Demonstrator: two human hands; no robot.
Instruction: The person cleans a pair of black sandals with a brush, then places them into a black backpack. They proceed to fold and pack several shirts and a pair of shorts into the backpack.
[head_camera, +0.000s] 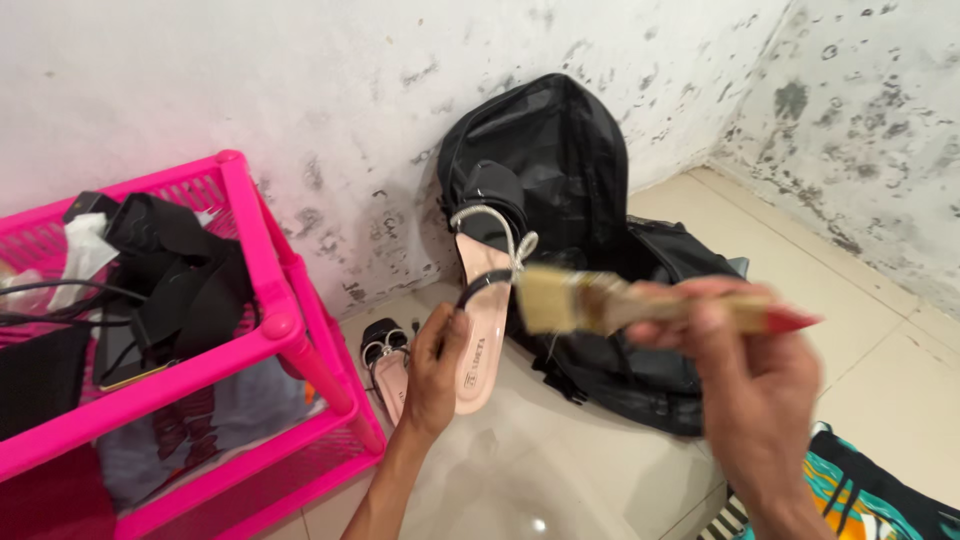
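**Sandal Held Up, Brush Held at Its Straps**

The sandal (482, 300), beige-soled with black straps, is gripped at the heel end by the closed left hand (436, 372) and held above the tiled floor (560, 470). A paintbrush (640, 305) is clasped in the closed right hand (750, 385); its bristles are positioned just beside the straps. A second sandal (385, 365) is lying on the floor beside the pink rack (262, 290). A black bag (580, 190) is leaned against the wall.

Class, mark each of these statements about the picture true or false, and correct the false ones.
1. The left hand holds a sandal. True.
2. The right hand holds a hammer. False: it holds a paintbrush.
3. The rack on the left is pink. True.
4. The second sandal lies on the rack. False: it lies on the floor.
5. A black bag leans against the wall. True.
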